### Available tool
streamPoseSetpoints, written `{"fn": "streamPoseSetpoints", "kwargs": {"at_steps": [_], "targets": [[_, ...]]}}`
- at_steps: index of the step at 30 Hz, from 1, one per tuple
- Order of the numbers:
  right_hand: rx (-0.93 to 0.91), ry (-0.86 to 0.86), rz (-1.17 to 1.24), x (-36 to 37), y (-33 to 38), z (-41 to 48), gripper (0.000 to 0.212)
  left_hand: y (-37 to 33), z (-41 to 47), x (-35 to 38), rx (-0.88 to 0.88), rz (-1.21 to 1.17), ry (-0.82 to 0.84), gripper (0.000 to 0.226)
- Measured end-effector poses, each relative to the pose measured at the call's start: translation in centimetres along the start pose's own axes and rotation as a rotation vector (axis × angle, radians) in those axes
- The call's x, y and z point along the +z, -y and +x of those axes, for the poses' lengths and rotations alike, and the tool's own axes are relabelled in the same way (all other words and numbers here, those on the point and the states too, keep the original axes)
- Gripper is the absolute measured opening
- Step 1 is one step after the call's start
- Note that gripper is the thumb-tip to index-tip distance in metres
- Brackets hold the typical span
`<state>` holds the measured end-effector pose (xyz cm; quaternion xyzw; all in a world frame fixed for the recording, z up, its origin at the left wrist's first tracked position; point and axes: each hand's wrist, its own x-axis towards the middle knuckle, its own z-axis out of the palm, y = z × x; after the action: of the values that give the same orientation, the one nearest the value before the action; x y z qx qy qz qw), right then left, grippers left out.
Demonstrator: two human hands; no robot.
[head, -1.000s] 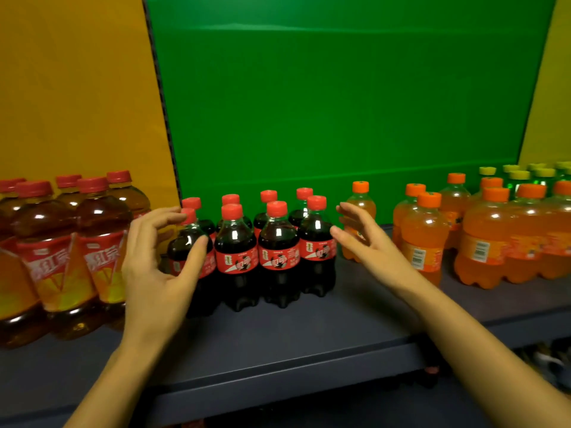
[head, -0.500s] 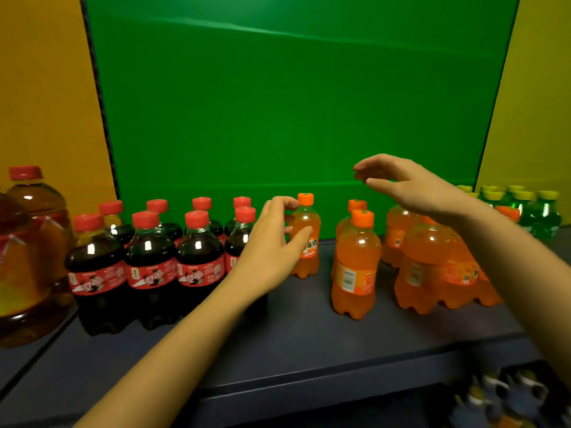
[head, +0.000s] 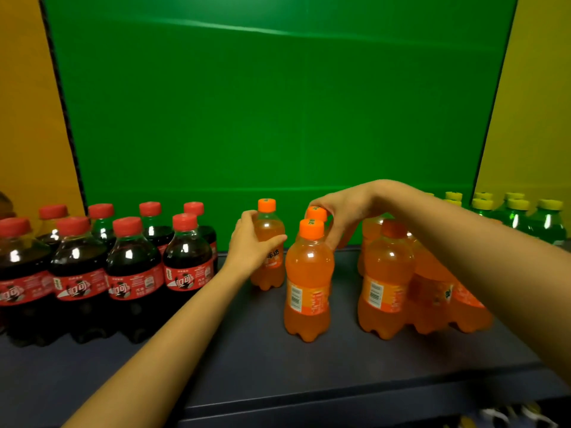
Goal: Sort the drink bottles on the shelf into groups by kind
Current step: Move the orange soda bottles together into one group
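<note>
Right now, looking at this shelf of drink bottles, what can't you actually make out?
- Head view: the rear orange-capped plastic bottle is mostly hidden by the front orange soda bottle and the right hand.
- The orange bottles at the right are crossed by the right forearm, so their count is unclear.
- The green bottles with yellow caps are small and partly covered.
- The label under the left hand is half covered.
- The dark cola bottles are cut off at the left edge.

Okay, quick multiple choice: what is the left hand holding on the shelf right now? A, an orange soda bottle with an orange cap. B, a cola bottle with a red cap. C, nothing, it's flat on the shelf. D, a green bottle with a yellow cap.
A: the left hand is wrapped around the body of an upright orange soda bottle standing apart to the right of the cola bottles.
</note>
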<state>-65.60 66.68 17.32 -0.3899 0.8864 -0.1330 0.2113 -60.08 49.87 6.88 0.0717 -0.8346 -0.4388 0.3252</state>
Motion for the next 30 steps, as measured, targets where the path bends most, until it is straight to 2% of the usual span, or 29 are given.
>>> {"fn": "streamPoseSetpoints", "kwargs": {"at_steps": [9, 17, 27, 30], "targets": [[-0.051, 0.006, 0.01, -1.2, -1.5, 1.6, 0.042, 1.0, -1.1, 0.5, 0.079, -0.154, -0.064, 0.059], [-0.081, -0.037, 0.035, -1.1, -1.6, 3.2, 0.04, 1.9, -0.8, -0.2, 0.061, -0.145, -0.06, 0.06], [-0.078, -0.12, -0.041, -0.5, -1.2, 3.7, 0.052, 1.9, -1.0, -0.2, 0.05, -0.172, -0.045, 0.06], [-0.079, -0.161, -0.116, -0.6, -1.3, 3.2, 0.064, 1.7, -1.2, -0.3, 0.033, -0.116, -0.042, 0.063]]}}
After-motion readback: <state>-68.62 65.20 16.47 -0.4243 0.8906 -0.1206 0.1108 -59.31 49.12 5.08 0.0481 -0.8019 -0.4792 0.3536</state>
